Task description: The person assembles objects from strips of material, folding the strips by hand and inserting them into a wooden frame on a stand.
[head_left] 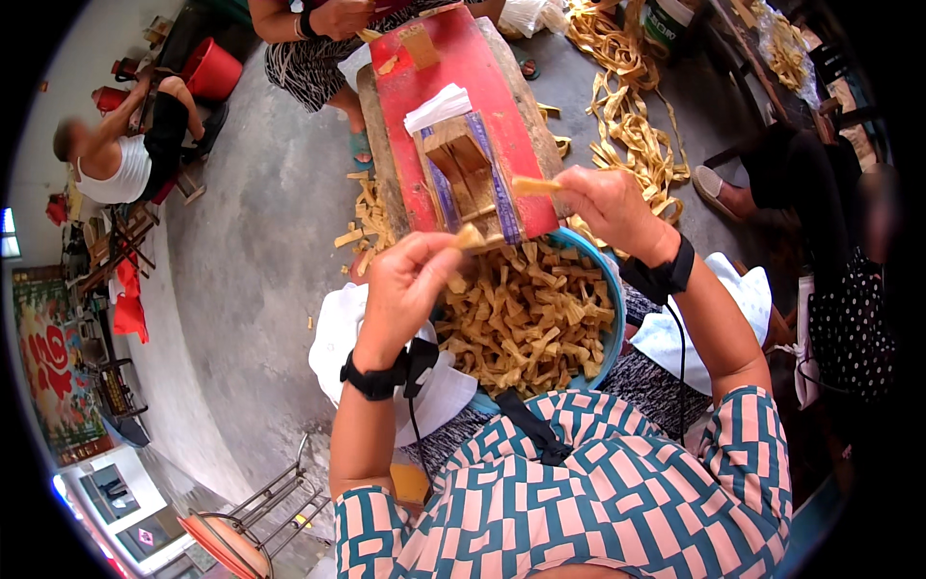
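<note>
At far left in the room, a person in a white sleeveless top sits beside a red bucket; nearer the work, tan scraps litter the concrete floor. The worker's left hand pinches a short tan piece between thumb and fingers at the near end of a red board; I cannot tell whether it is tied. On the board stands a wooden holder flanked by blue-purple bands, folded white paper at its far end. Below, a blue basin is heaped with narrow-waisted pieces, seemingly the finished share. The right hand grips a tan strip by one end above the board's right side, apparently not yet worked. Beyond it, long tan ribbons lie piled on the floor, by the look of it plenty left to use. The count, left to right: one bucket, one short piece, one board, one holder, one basin, one strip; scraps, heaped pieces and ribbons are too many or too tangled to number. Three others share the room, including a co-worker across the board and a person in dark trousers at right.
</note>
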The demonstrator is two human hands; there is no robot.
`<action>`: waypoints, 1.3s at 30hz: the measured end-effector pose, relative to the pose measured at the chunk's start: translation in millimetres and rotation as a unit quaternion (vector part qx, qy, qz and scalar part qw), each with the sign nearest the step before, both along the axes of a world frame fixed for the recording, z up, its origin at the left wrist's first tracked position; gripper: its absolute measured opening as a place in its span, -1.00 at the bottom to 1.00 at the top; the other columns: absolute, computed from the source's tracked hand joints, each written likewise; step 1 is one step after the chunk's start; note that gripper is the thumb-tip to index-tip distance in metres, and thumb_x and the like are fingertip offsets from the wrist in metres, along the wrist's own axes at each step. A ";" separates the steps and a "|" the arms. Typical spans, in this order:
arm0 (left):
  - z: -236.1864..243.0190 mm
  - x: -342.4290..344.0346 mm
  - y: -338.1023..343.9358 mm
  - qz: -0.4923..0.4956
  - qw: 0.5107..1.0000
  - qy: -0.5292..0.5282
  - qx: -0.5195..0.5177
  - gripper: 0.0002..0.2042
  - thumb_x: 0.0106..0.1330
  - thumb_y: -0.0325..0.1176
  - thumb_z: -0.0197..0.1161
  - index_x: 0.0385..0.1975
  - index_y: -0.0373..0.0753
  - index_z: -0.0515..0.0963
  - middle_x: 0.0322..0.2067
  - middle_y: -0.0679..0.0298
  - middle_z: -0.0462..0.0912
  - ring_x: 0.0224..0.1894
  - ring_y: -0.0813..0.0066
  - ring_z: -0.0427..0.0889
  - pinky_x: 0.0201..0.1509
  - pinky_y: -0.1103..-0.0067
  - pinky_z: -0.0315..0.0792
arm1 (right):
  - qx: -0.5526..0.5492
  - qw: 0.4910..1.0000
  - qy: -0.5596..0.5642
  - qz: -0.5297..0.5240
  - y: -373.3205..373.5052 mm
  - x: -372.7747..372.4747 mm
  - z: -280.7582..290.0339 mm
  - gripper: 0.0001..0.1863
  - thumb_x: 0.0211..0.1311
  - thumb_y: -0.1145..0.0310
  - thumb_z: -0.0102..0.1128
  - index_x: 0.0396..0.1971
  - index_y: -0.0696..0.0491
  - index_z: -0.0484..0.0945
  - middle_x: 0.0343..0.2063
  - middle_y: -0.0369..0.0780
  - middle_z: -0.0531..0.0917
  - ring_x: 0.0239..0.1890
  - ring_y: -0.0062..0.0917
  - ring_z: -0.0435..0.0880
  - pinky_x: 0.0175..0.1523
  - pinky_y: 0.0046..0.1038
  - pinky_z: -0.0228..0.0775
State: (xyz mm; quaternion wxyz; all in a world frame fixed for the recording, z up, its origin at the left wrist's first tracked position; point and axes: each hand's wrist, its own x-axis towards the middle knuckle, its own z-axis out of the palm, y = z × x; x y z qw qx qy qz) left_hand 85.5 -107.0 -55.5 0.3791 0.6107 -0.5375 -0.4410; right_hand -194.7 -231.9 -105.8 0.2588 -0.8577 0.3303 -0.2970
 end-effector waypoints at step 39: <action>70.7 -72.0 104.9 -0.130 0.974 -0.074 -0.172 -0.87 0.13 -0.49 0.48 -0.35 -0.23 0.66 0.13 0.07 0.65 0.33 0.06 0.51 0.48 0.05 0.14 | 0.474 0.806 -0.248 0.252 166.3 -14.4 49.6 -0.71 0.62 0.31 -0.09 0.12 0.06 0.54 -0.50 -0.35 0.59 -0.56 -0.72 0.47 -0.44 -0.60 0.33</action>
